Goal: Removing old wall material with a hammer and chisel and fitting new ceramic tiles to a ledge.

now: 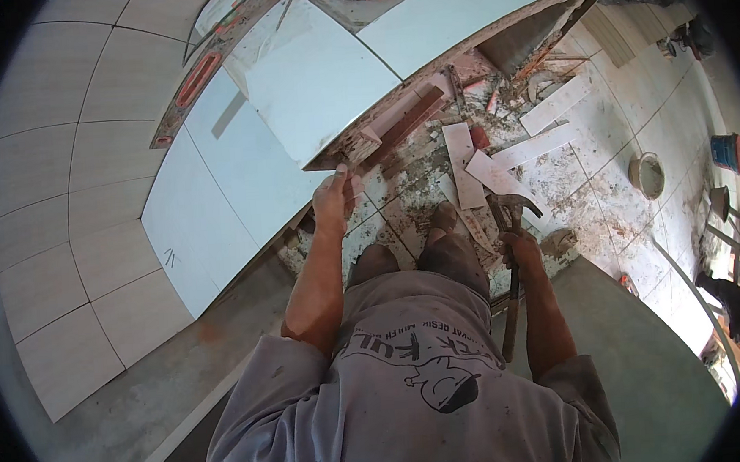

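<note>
My left hand (331,201) is closed at the near edge of a large white tile (318,73), close to its corner, with the fingertips partly hidden. This tile lies on the counter and its near corner juts out past the counter's front. In my right hand (521,249) is a claw hammer (512,307), gripped just below the head. The hammer's head points up and away from me, and its handle hangs down beside my right thigh. Other white tiles (214,181) cover the counter to the left.
Cut tile strips (465,162) and rubble (545,191) litter the floor ahead of my feet. A reddish-brown board (406,127) leans under the counter edge. A round bowl (646,175) and a blue bucket (727,153) stand at right. Beige tiles (125,246) cover the left wall.
</note>
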